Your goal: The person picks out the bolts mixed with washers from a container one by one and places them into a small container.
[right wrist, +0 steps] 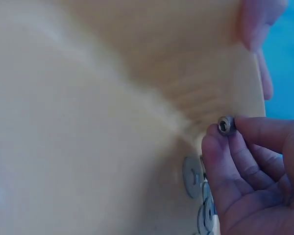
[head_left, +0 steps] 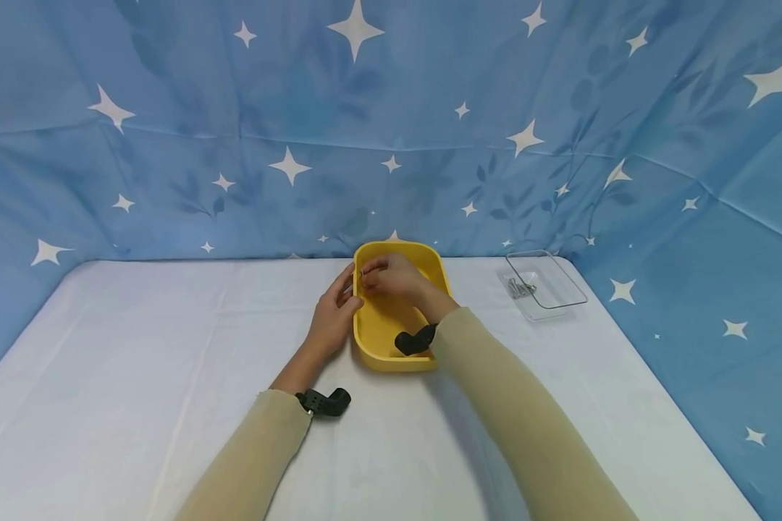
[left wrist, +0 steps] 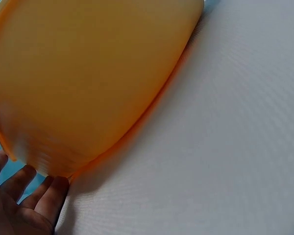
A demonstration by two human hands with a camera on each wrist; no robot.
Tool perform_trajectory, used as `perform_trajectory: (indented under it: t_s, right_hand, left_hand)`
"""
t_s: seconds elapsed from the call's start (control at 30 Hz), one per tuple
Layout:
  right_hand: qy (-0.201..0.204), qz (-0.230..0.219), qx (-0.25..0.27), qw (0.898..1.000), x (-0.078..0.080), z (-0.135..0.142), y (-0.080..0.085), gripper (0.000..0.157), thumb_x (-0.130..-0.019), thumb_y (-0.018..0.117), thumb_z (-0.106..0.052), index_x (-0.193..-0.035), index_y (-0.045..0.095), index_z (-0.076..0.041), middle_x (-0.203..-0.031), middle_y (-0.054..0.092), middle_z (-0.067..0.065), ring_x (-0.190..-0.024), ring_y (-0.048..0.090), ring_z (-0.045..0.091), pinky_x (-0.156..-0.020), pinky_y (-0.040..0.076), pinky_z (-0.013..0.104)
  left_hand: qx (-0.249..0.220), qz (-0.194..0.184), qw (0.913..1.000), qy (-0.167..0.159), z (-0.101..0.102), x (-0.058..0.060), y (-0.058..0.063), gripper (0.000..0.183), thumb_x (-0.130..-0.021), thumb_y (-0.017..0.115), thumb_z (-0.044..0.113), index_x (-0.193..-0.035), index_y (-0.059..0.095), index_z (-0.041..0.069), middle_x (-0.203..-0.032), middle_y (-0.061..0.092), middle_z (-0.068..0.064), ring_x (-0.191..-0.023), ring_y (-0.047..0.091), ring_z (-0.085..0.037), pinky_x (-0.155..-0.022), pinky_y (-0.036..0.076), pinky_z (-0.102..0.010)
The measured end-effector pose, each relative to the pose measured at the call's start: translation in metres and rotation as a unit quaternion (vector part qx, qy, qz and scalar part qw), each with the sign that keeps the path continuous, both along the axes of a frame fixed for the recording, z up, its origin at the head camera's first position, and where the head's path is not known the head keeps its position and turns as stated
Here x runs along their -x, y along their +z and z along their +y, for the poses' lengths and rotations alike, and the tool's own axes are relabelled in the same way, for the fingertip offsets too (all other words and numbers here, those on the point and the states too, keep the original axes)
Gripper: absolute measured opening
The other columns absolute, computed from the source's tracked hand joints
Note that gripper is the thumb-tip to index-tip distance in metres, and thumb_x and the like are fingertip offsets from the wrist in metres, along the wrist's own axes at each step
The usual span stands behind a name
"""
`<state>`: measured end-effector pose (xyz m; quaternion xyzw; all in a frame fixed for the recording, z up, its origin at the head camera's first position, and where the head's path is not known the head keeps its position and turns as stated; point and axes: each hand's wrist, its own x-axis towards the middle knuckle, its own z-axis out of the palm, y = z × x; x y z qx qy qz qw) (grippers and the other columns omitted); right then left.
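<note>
A deep yellow plastic bin stands at the middle of the back of the table. My left hand holds its left wall, thumb over the rim and fingers along the outside; the left wrist view shows those fingers against the wall. Inside the bin, my right hand pinches a small metal socket-head screw between thumb and fingertips, its recessed end facing the wrist camera. The screw's shank is hidden by the fingers. Several flat washers lie just beside the right fingers in the bin.
At the back right, a clear plastic box holds several small metal pieces. A thin rectangular outline overlaps this box. White cloth covers the table, and a blue star-patterned curtain hangs behind it.
</note>
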<state>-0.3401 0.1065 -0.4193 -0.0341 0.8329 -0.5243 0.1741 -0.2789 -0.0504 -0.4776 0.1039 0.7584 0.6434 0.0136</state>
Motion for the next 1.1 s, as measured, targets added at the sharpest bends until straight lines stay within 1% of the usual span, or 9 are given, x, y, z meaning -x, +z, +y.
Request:
perform_trajectory:
  t_s: [0.1,0.27,0.4,0.53,0.67,0.83,0.93,1.1]
  right_hand:
    - [-0.005,-0.005,0.01,1.0,-0.003,0.005,0.004,0.027,-0.098,0.06,-0.005,-0.122,0.065,0.005,-0.116,0.069,0.019,-0.103,0.07,0.026,-0.097,0.06,0.037]
    - [-0.014,-0.007,0.006,1.0,-0.009,0.025,0.013,0.033,-0.099,0.059,-0.006,-0.129,0.064,0.006,-0.128,0.066,0.022,-0.114,0.069,0.032,-0.102,0.057,0.042]
    - [-0.022,-0.003,0.013,1.0,-0.013,0.039,0.021,0.035,-0.098,0.062,-0.006,-0.131,0.063,0.006,-0.132,0.065,0.023,-0.117,0.066,0.037,-0.105,0.055,0.046]
    - [-0.021,-0.004,0.018,1.0,-0.017,0.052,0.03,0.037,-0.098,0.062,-0.006,-0.132,0.062,0.006,-0.137,0.061,0.024,-0.119,0.065,0.038,-0.106,0.054,0.046]
    - [-0.013,-0.006,0.021,1.0,-0.021,0.067,0.038,0.039,-0.099,0.058,-0.004,-0.137,0.057,0.008,-0.146,0.054,0.025,-0.126,0.06,0.036,-0.109,0.052,0.044]
    - [-0.016,-0.003,0.015,1.0,-0.025,0.086,0.05,0.042,-0.1,0.057,-0.004,-0.14,0.054,0.007,-0.147,0.052,0.024,-0.131,0.057,0.037,-0.111,0.05,0.044]
    - [-0.026,0.004,0.002,1.0,-0.024,0.101,0.056,0.043,-0.1,0.058,-0.006,-0.141,0.054,0.006,-0.146,0.053,0.024,-0.131,0.058,0.036,-0.111,0.051,0.043]
    - [-0.046,0.015,-0.018,0.999,-0.024,0.129,0.061,0.043,-0.101,0.058,-0.009,-0.142,0.054,0.004,-0.148,0.052,0.023,-0.131,0.058,0.036,-0.112,0.05,0.045]
  left_hand:
    - [-0.001,0.001,1.0,0.001,0.0,0.0,0.0,0.071,-0.093,0.049,0.017,-0.16,0.03,0.031,-0.163,0.039,-0.006,-0.147,0.045,-0.028,-0.12,0.04,-0.043]
    - [-0.012,-0.009,0.9999,-0.003,0.004,0.0,0.0,0.071,-0.094,0.049,0.018,-0.16,0.03,0.033,-0.163,0.039,-0.005,-0.147,0.045,-0.028,-0.119,0.042,-0.042]
    - [-0.012,-0.015,0.9998,-0.001,0.004,0.001,0.0,0.07,-0.095,0.049,0.016,-0.16,0.03,0.033,-0.163,0.038,-0.004,-0.147,0.045,-0.027,-0.121,0.04,-0.042]
    - [-0.008,-0.014,0.9999,0.004,0.002,0.0,0.001,0.07,-0.095,0.049,0.015,-0.16,0.029,0.032,-0.164,0.037,-0.004,-0.147,0.044,-0.027,-0.122,0.038,-0.043]
    - [0.0,-0.02,0.9998,0.006,0.002,-0.001,0.0,0.071,-0.095,0.049,0.017,-0.16,0.028,0.034,-0.164,0.036,-0.002,-0.149,0.042,-0.026,-0.123,0.036,-0.042]
    - [0.0,-0.021,0.9998,0.005,0.001,-0.002,-0.001,0.072,-0.094,0.049,0.017,-0.161,0.027,0.033,-0.165,0.036,-0.003,-0.149,0.041,-0.026,-0.123,0.036,-0.042]
    - [-0.002,-0.019,0.9998,0.003,0.001,-0.002,-0.001,0.072,-0.095,0.049,0.016,-0.161,0.026,0.031,-0.165,0.035,-0.005,-0.149,0.042,-0.028,-0.123,0.037,-0.043]
    - [0.001,-0.019,0.9998,0.003,0.002,-0.001,0.001,0.071,-0.095,0.049,0.017,-0.161,0.027,0.032,-0.165,0.035,-0.004,-0.148,0.043,-0.027,-0.123,0.037,-0.042]
